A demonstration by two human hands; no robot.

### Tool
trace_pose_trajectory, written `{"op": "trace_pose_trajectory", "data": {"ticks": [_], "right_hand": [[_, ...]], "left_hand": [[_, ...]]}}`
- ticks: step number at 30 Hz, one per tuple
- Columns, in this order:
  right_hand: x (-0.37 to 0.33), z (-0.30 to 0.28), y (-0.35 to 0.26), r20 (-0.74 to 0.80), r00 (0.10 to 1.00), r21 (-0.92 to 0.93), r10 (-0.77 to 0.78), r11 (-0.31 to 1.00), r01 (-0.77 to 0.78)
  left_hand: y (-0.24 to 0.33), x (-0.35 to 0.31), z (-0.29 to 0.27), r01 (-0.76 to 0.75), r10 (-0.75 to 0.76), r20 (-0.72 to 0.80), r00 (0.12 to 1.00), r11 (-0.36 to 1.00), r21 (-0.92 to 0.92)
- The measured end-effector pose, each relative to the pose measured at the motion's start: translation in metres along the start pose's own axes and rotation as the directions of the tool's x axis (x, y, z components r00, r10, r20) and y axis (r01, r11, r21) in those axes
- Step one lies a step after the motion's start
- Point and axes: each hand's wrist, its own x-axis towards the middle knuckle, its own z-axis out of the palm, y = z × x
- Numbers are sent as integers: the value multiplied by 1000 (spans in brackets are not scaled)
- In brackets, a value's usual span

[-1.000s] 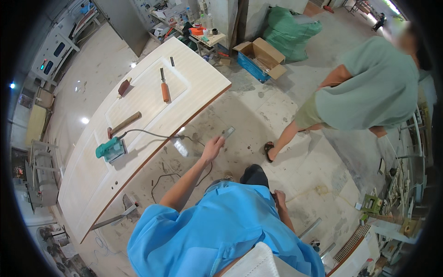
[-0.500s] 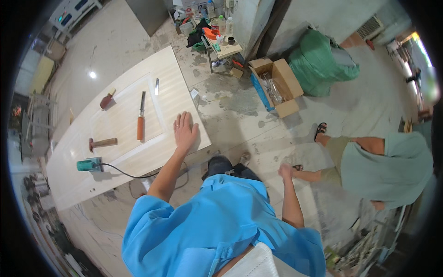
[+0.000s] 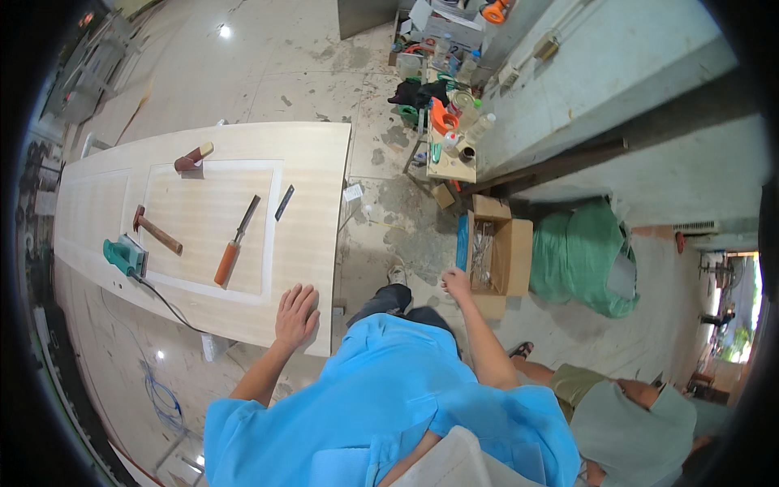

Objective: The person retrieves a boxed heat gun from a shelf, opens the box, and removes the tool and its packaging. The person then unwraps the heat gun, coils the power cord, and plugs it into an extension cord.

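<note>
My left hand (image 3: 298, 315) lies flat on the near right corner of a pale wooden door panel (image 3: 312, 174), fingers spread. Over the floor, my right hand (image 3: 456, 282) hangs with curled fingers, and nothing shows in it. Nearest the left hand on the panel is an orange-handled chisel (image 3: 237, 241). Beyond it lies a small dark flat blade (image 3: 284, 203). A wooden-handled hammer (image 3: 158, 231) and a green corded power sander (image 3: 127, 256) rest farther left. Toward the far edge sits a brown block wrapped in what looks like sandpaper (image 3: 192, 157).
A cardboard box (image 3: 511, 256) of loose items stands beyond my right hand, beside a green sack (image 3: 580, 256). A cluttered small bench (image 3: 450, 169) stands by the wall. Another person (image 3: 629, 426) is at lower right. Blue tubing (image 3: 162, 398) lies coiled on the floor.
The view has swung, so the panel appears lower and squarer. My left hand stays flat on the panel. My right hand appears closer to the box, and the other person appears lower.
</note>
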Motion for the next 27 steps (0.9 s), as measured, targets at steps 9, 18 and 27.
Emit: {"op": "trace_pose_trajectory", "data": {"ticks": [9,18,27], "right_hand": [[119,0,-184,191,974,17,-124,992,123],[284,33,-352,446,889,1,-100,994,111],[463,33,-674,344,825,185,-449,893,409]], "left_hand": [[25,111,-17,233,-284,-252,925,948,-215],[-58,453,-57,323,-359,-267,894,931,-170],[-96,491,-52,596,-574,251,780,803,-13]]}}
